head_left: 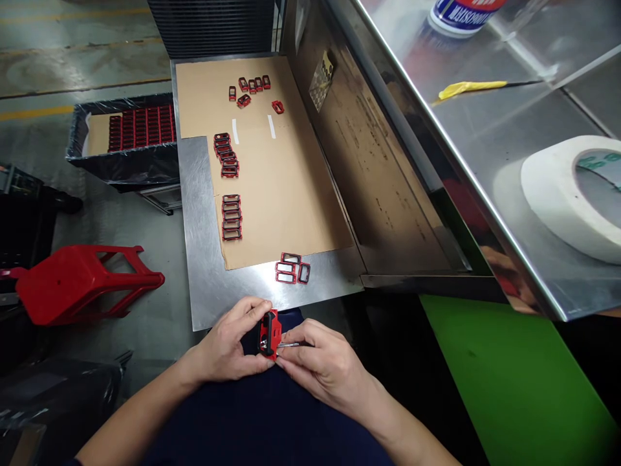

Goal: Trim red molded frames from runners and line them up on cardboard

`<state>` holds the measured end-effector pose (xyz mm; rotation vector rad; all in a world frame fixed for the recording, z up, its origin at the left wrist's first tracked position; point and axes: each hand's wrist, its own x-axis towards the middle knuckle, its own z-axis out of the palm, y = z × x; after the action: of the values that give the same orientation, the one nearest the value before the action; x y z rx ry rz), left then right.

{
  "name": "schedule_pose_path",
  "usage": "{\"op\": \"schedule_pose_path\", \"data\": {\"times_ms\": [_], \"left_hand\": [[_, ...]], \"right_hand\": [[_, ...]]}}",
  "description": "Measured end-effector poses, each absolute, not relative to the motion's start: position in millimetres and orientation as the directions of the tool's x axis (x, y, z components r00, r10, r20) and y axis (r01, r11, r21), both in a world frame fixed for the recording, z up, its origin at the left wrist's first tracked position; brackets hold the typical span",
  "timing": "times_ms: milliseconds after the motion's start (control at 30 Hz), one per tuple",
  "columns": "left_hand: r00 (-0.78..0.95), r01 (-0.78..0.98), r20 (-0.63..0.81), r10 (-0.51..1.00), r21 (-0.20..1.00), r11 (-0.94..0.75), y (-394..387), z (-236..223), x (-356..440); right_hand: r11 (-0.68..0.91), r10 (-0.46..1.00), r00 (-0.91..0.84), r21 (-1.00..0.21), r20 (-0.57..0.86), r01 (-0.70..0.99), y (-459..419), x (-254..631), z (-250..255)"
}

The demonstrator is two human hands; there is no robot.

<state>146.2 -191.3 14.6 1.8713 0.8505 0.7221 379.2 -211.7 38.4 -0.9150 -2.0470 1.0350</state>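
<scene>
Close to my body, my left hand (228, 343) grips a red-and-black plastic frame (274, 330) between thumb and fingers. The piece is tilted, its red side facing right. My right hand (327, 362) is closed around a thin metal rod-like tool (290, 345), which reaches the frame's red side; its far end is hidden. Just beyond my hands, a small group of similar red-and-black frames (303, 273) lies on the metal table edge.
Cardboard (281, 188) covers much of the metal table (201, 259), with more frames in rows (231, 217). A lined bin (126, 169) of frames and a red stool (72, 285) stand left. The raised steel shelf at right holds a tape roll (548, 194) and a yellow-handled tool (473, 88).
</scene>
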Motion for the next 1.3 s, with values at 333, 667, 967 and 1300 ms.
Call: {"op": "schedule_pose_path", "data": {"times_ms": [333,667,967,1300], "left_hand": [[0.581,0.304,0.116,0.806,0.887,-0.347,-191,18,145],[0.564,0.343,0.109,0.819,0.871,-0.352,-192,16,144],[0.401,-0.149,-0.037,0.915,0.983,0.106,-204,-13,135],[0.365,-0.297,-0.018,0.931,0.945,0.134,-200,-14,138]], "right_hand": [[0.492,0.797,-0.531,-0.819,0.288,0.294,-210,376,42],[0.503,0.783,-0.543,-0.822,0.303,0.268,-212,376,41],[0.185,0.982,-0.077,-0.948,0.171,0.260,-214,371,31],[-0.162,0.915,-0.364,-0.985,-0.173,0.060,-207,382,15]]}}
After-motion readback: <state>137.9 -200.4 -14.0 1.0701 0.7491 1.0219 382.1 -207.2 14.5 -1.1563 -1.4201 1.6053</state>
